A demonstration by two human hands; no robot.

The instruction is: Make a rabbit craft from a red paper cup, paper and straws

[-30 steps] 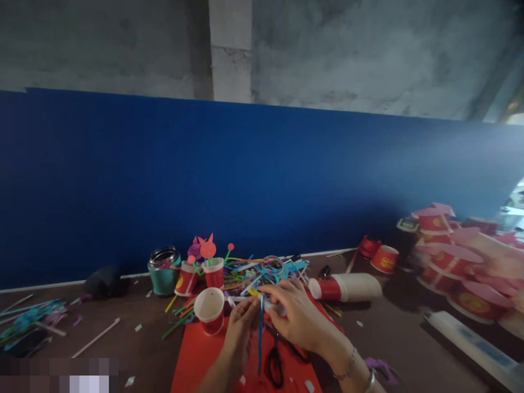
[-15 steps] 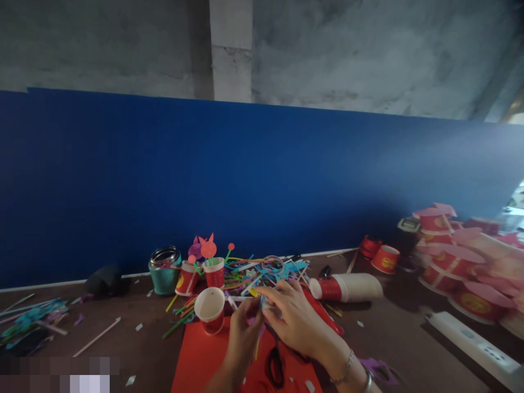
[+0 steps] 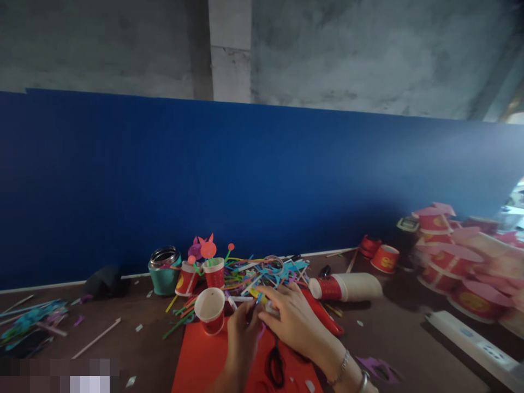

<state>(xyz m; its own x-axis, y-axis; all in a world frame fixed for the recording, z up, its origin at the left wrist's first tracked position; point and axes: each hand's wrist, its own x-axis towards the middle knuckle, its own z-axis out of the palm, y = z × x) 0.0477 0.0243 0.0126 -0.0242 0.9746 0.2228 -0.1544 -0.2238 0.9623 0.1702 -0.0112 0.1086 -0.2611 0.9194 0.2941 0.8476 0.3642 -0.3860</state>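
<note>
My left hand (image 3: 242, 330) is closed in a pinch above the red paper sheet (image 3: 196, 355). A small blue strip (image 3: 259, 298) sticks up from its fingertips; the rest of it is hidden. Close against it on the right is my right hand (image 3: 291, 316), palm down, thumb and forefinger apart, with nothing visible held between them. Black-handled scissors (image 3: 275, 367) lie on the sheet below the hands. A red and white paper cup (image 3: 210, 311) stands upright left of my left hand.
Behind the hands lies a heap of coloured strips (image 3: 262, 273). Decorated cups (image 3: 213, 272) and a teal jar (image 3: 164, 273) stand at the back left. Stacked paper cups (image 3: 347, 287) lie on the right, near a white power strip (image 3: 475, 344). A blue partition (image 3: 262, 180) rises behind.
The thumb and forefinger of my right hand have spread away from the blue strip at the left fingertips. My right wrist has shifted slightly left. The surrounding things stay where they were.
</note>
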